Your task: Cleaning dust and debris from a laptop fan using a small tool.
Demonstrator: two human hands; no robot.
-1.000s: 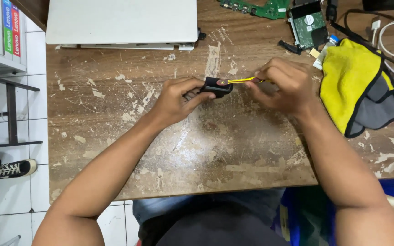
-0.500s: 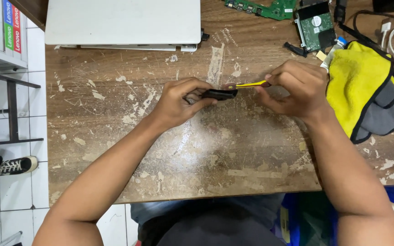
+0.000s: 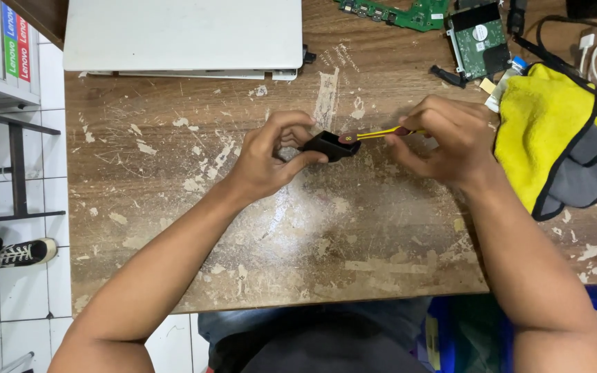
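Two hands | left hand (image 3: 267, 162) clamps black part (image 3: 331, 146) | right hand (image 3: 443, 141) pinches yellow tool (image 3: 376, 134) touching it

We count two hands, left (image 3: 264, 162) and right (image 3: 443, 141); one small black part (image 3: 329, 145); one yellow tool (image 3: 374, 133); one laptop (image 3: 184, 34); one yellow cloth (image 3: 544, 131); one hard drive (image 3: 478, 38); one green circuit board (image 3: 399, 10); one shoe (image 3: 25, 252).

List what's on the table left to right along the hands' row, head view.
Left hand → small black part → yellow tool → right hand → yellow cloth
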